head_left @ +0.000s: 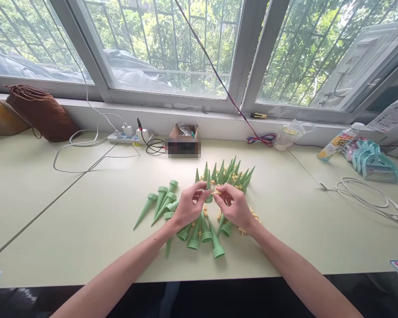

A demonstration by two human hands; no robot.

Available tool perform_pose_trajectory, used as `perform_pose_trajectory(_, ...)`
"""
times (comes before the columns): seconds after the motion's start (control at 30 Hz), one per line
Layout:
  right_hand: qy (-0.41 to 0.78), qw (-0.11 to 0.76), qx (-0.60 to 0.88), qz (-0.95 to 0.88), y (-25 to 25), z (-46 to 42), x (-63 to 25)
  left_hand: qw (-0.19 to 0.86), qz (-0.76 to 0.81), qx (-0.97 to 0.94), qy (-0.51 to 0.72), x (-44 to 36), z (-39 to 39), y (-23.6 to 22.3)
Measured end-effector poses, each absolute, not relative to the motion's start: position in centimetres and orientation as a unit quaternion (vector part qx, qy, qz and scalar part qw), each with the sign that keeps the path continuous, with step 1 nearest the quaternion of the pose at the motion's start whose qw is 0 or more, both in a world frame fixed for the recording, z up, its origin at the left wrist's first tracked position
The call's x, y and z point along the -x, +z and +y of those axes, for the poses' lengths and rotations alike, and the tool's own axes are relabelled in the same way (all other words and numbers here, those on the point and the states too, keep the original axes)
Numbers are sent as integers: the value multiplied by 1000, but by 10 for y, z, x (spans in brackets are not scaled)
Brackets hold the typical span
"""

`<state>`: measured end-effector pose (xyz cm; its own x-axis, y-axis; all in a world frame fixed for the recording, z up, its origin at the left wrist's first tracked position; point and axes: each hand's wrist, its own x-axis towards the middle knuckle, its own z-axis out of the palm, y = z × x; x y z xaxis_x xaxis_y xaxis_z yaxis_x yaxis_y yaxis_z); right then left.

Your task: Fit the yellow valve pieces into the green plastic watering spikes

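My left hand is closed on a green plastic watering spike, held upright with its point up. Close beside it, my right hand pinches a small pale yellow plastic piece near the spike's side; whether the two touch I cannot tell. Beyond my hands stand several green spikes, points up, with yellow pieces among them. More green spikes lie on the left, and others lie in front with wide ends toward me. Loose yellow pieces lie partly behind my right wrist.
On the pale table, a power strip with plugs and cables lies by the wall. A small open box stands at the back. To the right are a bottle, turquoise clips and a coiled white cable.
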<state>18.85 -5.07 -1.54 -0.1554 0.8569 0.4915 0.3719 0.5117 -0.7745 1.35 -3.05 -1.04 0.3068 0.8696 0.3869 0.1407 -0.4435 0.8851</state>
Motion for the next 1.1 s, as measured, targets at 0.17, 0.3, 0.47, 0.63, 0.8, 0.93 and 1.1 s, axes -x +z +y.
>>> perform_pose_trajectory(0.17,259,484,426,-719,-14,-51,-189,318,359,-743,467,-12,-29,-16)
perform_pose_trajectory(0.3,260,477,424,-725,-13,-51,-189,299,357,-751,469,-12,-29,-16)
perform_pose_trajectory(0.47,256,478,423,-726,-14,-50,-189,347,359,-721,481,-13,-30,-12)
perform_pose_trajectory(0.63,268,487,422,-716,-15,-48,-189,417,359,-675,492,-14,-32,-8)
perform_pose_trajectory(0.8,265,494,428,-709,-15,-48,-189,468,352,-634,505,-15,-33,-5)
perform_pose_trajectory(0.93,265,498,430,-705,-15,-48,-190,510,353,-592,515,-16,-32,0)
perform_pose_trajectory(1.1,241,503,423,-714,-15,-48,-190,538,347,-576,508,-15,-32,0)
